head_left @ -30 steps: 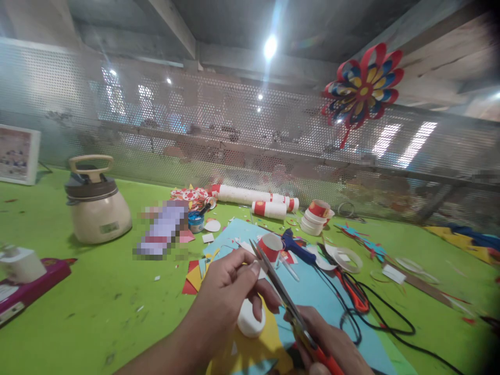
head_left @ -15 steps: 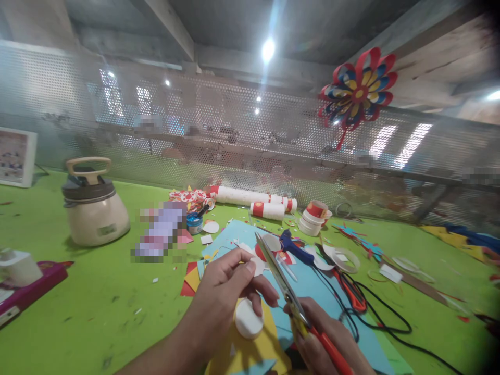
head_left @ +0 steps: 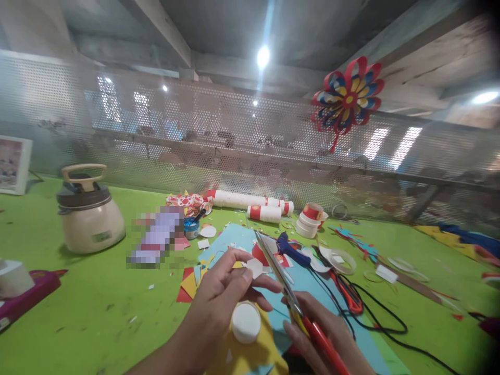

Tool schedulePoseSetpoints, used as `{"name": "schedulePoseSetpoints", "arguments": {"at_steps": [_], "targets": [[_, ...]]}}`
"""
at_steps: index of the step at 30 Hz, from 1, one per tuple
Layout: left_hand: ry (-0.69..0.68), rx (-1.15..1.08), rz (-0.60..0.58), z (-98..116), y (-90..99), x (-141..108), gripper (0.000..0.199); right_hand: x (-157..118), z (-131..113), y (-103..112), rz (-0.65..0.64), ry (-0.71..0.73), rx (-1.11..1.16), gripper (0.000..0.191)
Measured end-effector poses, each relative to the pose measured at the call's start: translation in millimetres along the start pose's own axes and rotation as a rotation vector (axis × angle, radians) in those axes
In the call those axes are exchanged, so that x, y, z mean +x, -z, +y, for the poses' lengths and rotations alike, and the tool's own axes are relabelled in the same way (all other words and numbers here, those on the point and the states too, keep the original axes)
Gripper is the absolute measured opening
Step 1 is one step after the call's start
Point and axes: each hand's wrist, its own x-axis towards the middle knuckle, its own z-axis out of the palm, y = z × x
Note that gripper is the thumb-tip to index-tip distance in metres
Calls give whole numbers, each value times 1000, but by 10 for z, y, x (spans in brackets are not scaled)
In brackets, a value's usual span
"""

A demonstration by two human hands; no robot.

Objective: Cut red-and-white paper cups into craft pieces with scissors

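Between thumb and fingers, my left hand (head_left: pixel 230 289) pinches a small white paper piece (head_left: pixel 254 268). My right hand (head_left: pixel 320 325) is wrapped round red-handled scissors (head_left: pixel 279 271), whose long blades point up and away, just right of the paper and apart from it. Below my left fingers a round white lid-like disc (head_left: pixel 246 323) rests over yellow paper (head_left: pixel 260 359). Light blue paper (head_left: pixel 308 297) lies beneath the hands. Beyond the scissors is a blue glue gun (head_left: pixel 295 250).
A beige kettle (head_left: pixel 91 224) stands at the left, near a purple power strip (head_left: pixel 33 297). White paper cups (head_left: pixel 263 213) lie at the back. Black cable (head_left: pixel 385 328) and a tape roll (head_left: pixel 344 261) lie right. A paper flower (head_left: pixel 349 99) hangs above.
The view has shifted slightly. The fingers of my left hand have spread a little, and the white paper piece now shows more fully. The scissors stay in my right hand.
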Motion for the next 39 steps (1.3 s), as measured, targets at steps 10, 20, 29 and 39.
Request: {"name": "schedulePoseSetpoints", "arguments": {"at_steps": [10,20,29,39], "targets": [[65,-60,-50,8,7,11,13,8,-38,42,32,-57,86,24],[109,-22,-75,-9,0,34,12,1,-186,126,156,-34,102,25],[150,39,-86,-95,-7,55,21,89,-407,303,38,-58,169,24],[79,169,-50,-119,19,52,26,174,-425,67,-5,-69,548,33]]}}
